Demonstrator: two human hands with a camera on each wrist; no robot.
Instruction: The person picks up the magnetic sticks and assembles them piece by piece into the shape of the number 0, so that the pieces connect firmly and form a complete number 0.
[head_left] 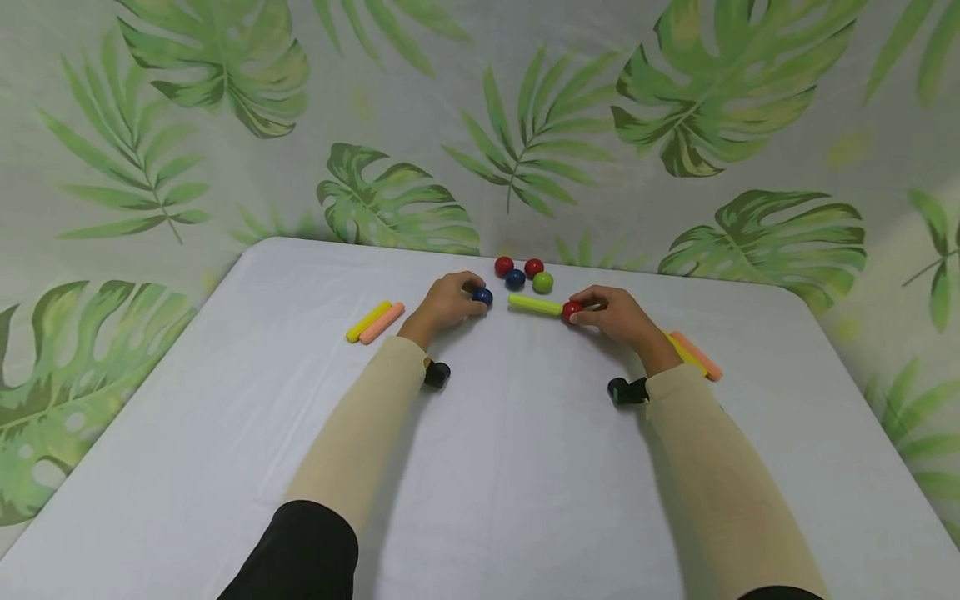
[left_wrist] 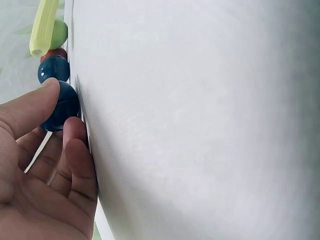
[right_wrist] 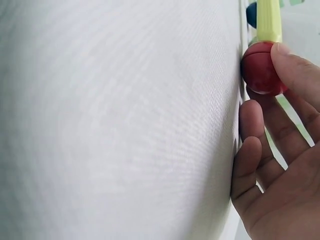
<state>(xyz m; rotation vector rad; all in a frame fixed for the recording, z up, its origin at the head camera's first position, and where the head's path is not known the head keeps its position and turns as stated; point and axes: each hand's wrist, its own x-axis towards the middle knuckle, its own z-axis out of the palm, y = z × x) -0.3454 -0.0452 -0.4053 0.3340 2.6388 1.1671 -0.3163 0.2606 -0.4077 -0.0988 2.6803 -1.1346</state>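
Observation:
Thumb and fingers of my left hand (head_left: 452,300) pinch a dark blue ball (head_left: 483,297), close over the white table; the left wrist view shows the same blue ball (left_wrist: 64,106) under the thumb. My right hand (head_left: 611,312) grips a red ball (head_left: 572,312) between thumb and fingers. A light green stick (head_left: 536,306) extends from this red ball (right_wrist: 262,69) toward the left hand, its near end meeting the ball. The stick's free end (left_wrist: 38,51) points at the left hand, with a gap before the blue ball in the head view.
Behind the stick sit two red balls (head_left: 504,267), another blue ball (head_left: 514,279) and a green ball (head_left: 543,282). Yellow (head_left: 367,322) and orange sticks (head_left: 382,323) lie at the left; a similar yellow (head_left: 693,353) and orange pair (head_left: 697,357) lies by the right wrist. A leaf-patterned cloth (head_left: 540,108) hangs behind.

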